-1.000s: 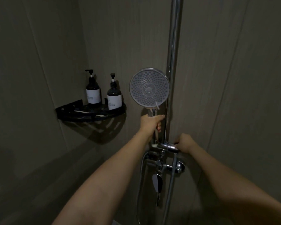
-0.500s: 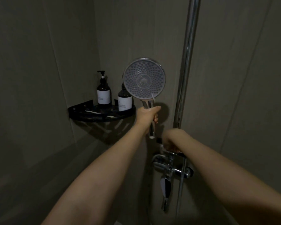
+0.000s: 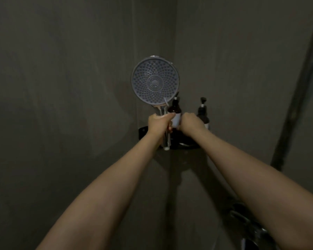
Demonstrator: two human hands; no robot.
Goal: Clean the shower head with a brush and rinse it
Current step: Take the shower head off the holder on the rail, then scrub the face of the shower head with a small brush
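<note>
The round shower head [image 3: 154, 82] is upright with its grey nozzle face turned to me, in front of the wall corner. My left hand [image 3: 160, 124] is closed around its chrome handle, whose lower end sticks out under the fist. My right hand [image 3: 190, 124] sits just to the right, fingers curled with the back of the hand towards me, over the black corner shelf [image 3: 143, 131] and against the left pump bottle [image 3: 173, 109]. What the right fingers touch is hidden. No brush is visible.
A second dark pump bottle [image 3: 202, 112] stands on the shelf to the right of my right hand. The chrome riser pipe [image 3: 300, 98] runs down the right wall, blurred. The faucet fittings [image 3: 246, 219] show dimly at the bottom right. The walls are dark tile.
The view has swung left to the corner. My left hand carried the shower head off the riser to the shelf. My right hand left the faucet bracket and moved up to the shelf.
</note>
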